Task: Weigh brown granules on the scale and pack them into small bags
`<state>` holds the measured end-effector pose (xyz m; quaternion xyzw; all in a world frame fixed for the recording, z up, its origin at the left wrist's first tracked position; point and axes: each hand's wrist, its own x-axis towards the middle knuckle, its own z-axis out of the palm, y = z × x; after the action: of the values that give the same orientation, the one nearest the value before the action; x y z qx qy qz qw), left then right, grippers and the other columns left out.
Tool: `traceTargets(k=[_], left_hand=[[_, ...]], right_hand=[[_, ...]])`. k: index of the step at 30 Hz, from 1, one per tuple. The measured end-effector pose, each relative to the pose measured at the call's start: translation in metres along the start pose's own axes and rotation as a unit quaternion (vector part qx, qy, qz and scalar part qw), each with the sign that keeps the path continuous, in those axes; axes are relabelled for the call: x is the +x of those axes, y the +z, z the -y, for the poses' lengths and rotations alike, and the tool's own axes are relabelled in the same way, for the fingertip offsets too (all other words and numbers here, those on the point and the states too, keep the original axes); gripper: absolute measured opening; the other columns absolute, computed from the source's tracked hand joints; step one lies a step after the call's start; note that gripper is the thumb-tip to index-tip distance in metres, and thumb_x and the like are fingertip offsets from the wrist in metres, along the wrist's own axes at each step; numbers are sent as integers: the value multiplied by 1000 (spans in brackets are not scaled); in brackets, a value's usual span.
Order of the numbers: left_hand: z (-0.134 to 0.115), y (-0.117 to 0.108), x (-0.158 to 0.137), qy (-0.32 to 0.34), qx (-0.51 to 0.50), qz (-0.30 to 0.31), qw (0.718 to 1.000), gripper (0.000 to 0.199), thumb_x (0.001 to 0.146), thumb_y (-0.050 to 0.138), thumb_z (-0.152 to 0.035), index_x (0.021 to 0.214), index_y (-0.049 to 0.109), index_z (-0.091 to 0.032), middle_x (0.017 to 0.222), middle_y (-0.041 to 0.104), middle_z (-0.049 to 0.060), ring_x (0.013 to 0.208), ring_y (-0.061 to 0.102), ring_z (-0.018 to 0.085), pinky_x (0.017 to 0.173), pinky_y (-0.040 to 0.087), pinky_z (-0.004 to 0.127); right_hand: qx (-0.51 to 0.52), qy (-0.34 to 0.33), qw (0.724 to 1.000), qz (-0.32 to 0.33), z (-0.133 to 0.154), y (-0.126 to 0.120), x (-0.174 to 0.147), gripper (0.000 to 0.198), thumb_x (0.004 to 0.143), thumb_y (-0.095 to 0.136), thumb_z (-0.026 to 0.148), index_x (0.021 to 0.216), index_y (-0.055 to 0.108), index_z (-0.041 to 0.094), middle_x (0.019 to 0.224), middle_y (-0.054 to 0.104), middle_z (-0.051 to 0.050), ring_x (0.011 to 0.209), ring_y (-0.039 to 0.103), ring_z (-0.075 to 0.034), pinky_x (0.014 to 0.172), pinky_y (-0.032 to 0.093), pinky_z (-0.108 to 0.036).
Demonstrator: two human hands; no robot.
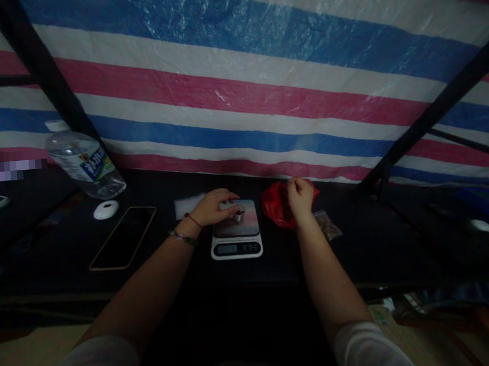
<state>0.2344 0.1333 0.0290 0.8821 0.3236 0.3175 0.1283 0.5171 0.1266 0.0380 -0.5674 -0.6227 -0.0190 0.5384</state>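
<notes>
A small metal cup [239, 213] stands on the steel plate of a white kitchen scale [236, 248], its lit display facing me. My left hand [216, 208] reaches in from the left, with thumb and fingers closed about the cup's near-left side. Over a red plastic bag [277, 206] to the right of the scale, my right hand [300, 197] is closed with its fingers bunched. Whatever those fingers grip is hidden. Dark contents show faintly in the bag's mouth. Beside my right wrist lies a clear zip bag [327, 225] of brownish bits.
Left on the black table [184, 278] are a large plastic bottle [86, 161], a white mouse-like object [105, 209] and a phone [124, 237]. A pale translucent packet [182, 207] lies behind my left wrist. Striped sheeting [229, 94] and dark slanted bars [437, 108] bound the back.
</notes>
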Motion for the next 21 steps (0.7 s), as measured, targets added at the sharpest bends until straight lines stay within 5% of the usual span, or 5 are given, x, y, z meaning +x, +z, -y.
traceTargets(k=[5,10,15,21], left_hand=[[-1,1,1,14,11,36,999,49,75,68,-45,114,62,-17,102,66,8,99,60,23,89,45,36],[1,6,0,0,10,68,998,52,71,70,-45,115,61,-20,105,67,7,100,60,23,88,45,36],[-2,6,1,-25,5,58,998,43,72,67,-40,109,62,-19,106,66,6,100,60,23,88,47,36],[2,2,1,-9,14,30,999,33,73,63,-29,104,63,-19,105,64,6,102,58,23,93,45,39]], right_hand=[[-90,68,987,111,-10,7,5,34,86,41,32,60,58,18,59,59,-4,59,53,-17,60,38,-26],[-158,124,945,259,-17,14,3,36,88,39,28,81,71,14,84,71,-12,77,64,-19,71,43,-25],[-162,141,938,272,-19,17,2,38,91,37,29,98,71,15,96,73,-11,89,66,-19,79,43,-22],[-157,139,945,252,-20,17,2,36,90,39,28,92,72,15,93,72,-10,86,66,-18,74,43,-21]])
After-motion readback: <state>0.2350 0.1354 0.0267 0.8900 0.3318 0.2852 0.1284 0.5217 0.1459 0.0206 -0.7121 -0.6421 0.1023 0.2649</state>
